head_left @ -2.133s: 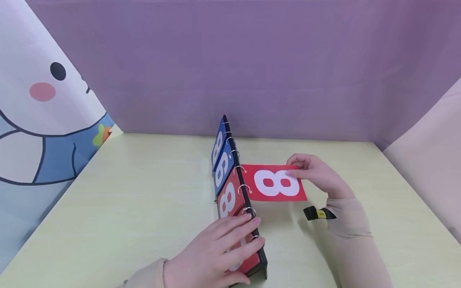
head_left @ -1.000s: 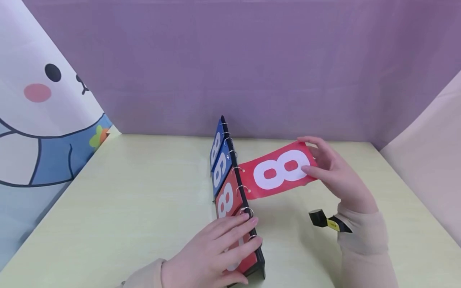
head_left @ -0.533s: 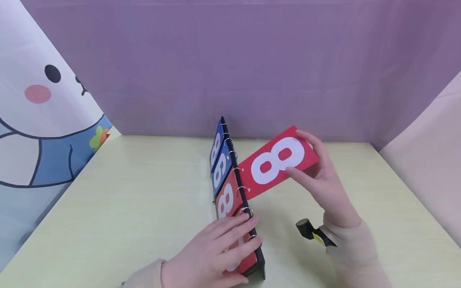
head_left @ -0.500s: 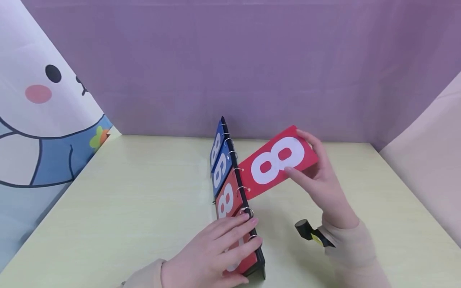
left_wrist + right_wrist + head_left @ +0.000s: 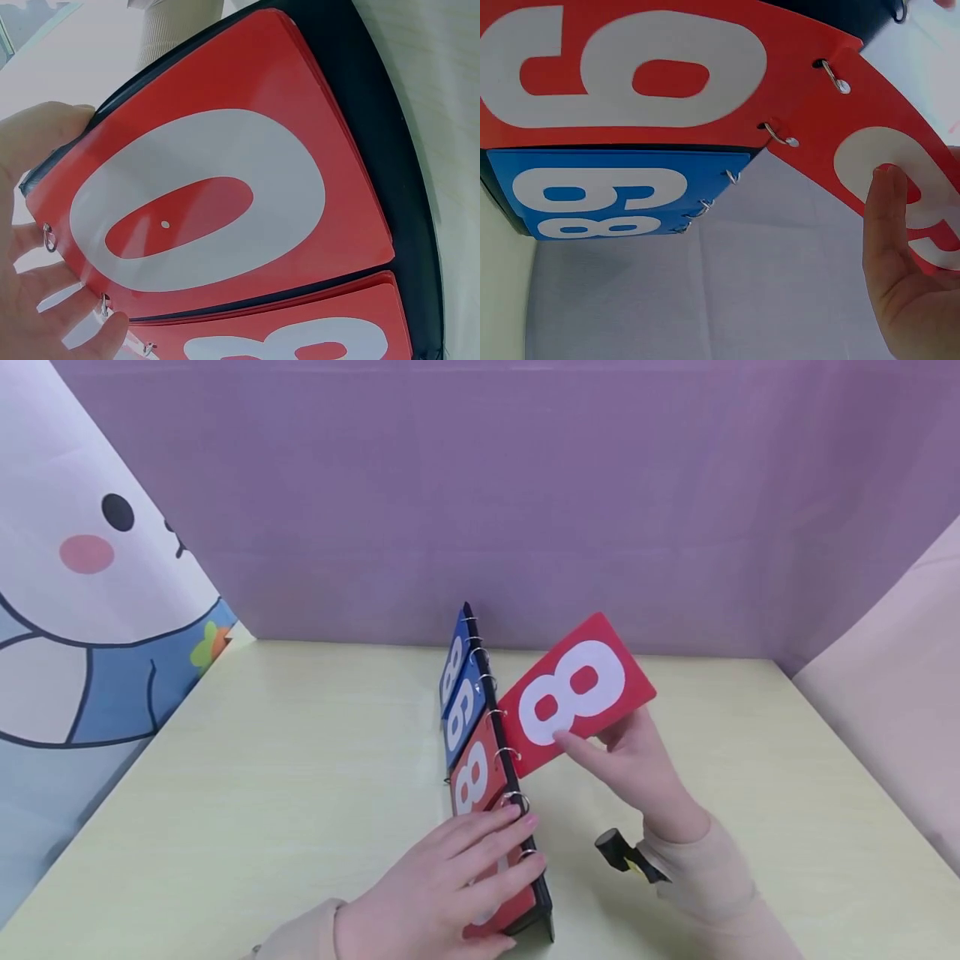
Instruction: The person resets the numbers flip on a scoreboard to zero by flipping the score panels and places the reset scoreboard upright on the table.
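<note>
A flip scoreboard (image 5: 491,693) stands lengthwise on the table, its number cards hung on metal rings. My left hand (image 5: 442,885) grips its near end, fingers over the ringed top edge; the left wrist view shows the thumb (image 5: 52,139) at the board's side edge, beside a red card with a 0 (image 5: 289,75). My right hand (image 5: 637,768) pinches a red card with an 8 (image 5: 573,693), swung out to the right and tilted up on its rings, thumb on the 8. Below, in the right wrist view, a finger (image 5: 887,217) touches the card's other face.
Blue cards (image 5: 461,710) hang at the scoreboard's far half. A purple cloth (image 5: 480,510) rises behind the pale table (image 5: 315,760). A cartoon-printed cloth (image 5: 120,685) stands at the left. A black strap device (image 5: 618,850) sits on my right wrist.
My right hand has turned the red 8 card from lying level to slanting upward, then shifted left and lower along it. The left hand has stayed in place on the scoreboard.
</note>
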`<state>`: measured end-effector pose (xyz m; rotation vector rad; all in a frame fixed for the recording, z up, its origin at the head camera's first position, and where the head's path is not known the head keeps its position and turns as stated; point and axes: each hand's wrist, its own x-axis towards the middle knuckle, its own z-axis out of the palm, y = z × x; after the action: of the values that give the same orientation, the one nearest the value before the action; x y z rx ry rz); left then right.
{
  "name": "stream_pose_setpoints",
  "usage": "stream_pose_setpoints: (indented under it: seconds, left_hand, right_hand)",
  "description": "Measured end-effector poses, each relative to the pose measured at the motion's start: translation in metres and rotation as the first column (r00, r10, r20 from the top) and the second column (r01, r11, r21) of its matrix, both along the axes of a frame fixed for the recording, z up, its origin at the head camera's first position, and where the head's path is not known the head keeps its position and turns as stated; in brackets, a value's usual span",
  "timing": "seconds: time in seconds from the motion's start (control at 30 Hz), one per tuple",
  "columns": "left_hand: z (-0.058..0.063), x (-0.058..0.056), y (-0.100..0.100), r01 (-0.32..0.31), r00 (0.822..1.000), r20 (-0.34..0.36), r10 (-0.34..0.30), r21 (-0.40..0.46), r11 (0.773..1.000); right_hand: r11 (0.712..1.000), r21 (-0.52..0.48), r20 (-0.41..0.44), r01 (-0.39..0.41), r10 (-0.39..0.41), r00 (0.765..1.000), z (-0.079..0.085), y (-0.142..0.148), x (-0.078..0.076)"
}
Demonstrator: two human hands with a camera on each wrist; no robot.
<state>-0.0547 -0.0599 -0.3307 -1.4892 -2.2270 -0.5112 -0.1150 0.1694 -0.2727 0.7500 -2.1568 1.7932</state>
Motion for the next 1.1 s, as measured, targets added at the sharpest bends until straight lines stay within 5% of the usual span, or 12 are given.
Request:
stream_pose_setpoints:
  seconds: [0.17, 0.47, 1.1]
  left_hand:
    - [0.001, 0.0, -0.001, 0.004, 1.0, 0.014, -0.004, -0.009, 1.0]
    - [0.001, -0.004, -0.004, 0.024, 0.997, -0.076, -0.024, -0.003, 1.0]
    - [0.002, -0.008, -0.006, 0.013, 1.0, 0.028, -0.013, -0.004, 1.0]
  right_hand:
    - [0.997, 0.074, -0.041, -0.009, 0.012, 0.999, -0.006, -0.004, 0.0]
    - [0.985, 0.174, -0.01, -0.016, 0.018, 1.0, -0.014, -0.01, -0.006]
    - [0.971, 0.241, -0.032, -0.012, 0.021, 0.999, -0.02, -0.012, -0.018]
